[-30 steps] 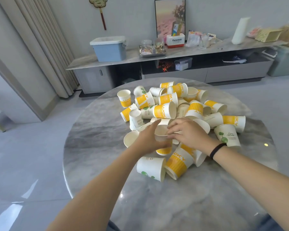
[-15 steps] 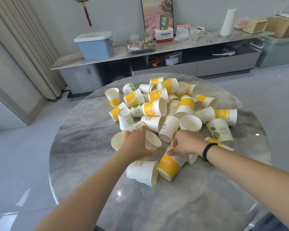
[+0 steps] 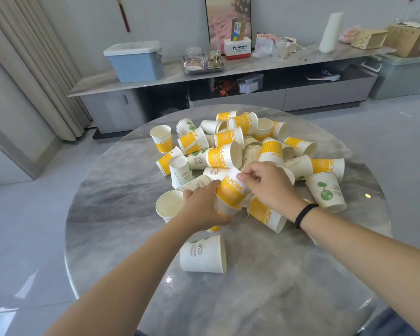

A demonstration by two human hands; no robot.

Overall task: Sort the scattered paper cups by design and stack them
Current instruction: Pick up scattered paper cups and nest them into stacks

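A heap of paper cups lies on the round marble table (image 3: 131, 238), some with a yellow LUCKY band, some white with green print. My left hand (image 3: 201, 209) grips a yellow-banded cup (image 3: 230, 192) from the left. From the right, my right hand (image 3: 269, 185) pinches the same cup's upper part. Under my right wrist lies another yellow-banded cup (image 3: 264, 214) on its side. A white cup with green print (image 3: 204, 253) lies alone nearest me. One green-tree cup (image 3: 326, 190) stands upside down at the right.
An open white cup (image 3: 167, 207) lies left of my left hand. Beyond the table runs a long low cabinet (image 3: 228, 76) with a blue box (image 3: 136, 61), a tray and clutter. Curtains hang at the left. Grey floor surrounds the table.
Both hands have come together on a yellow-banded cup and raised it a little above the pile. Half a second ago my hands were apart on separate cups. The camera has shifted slightly.
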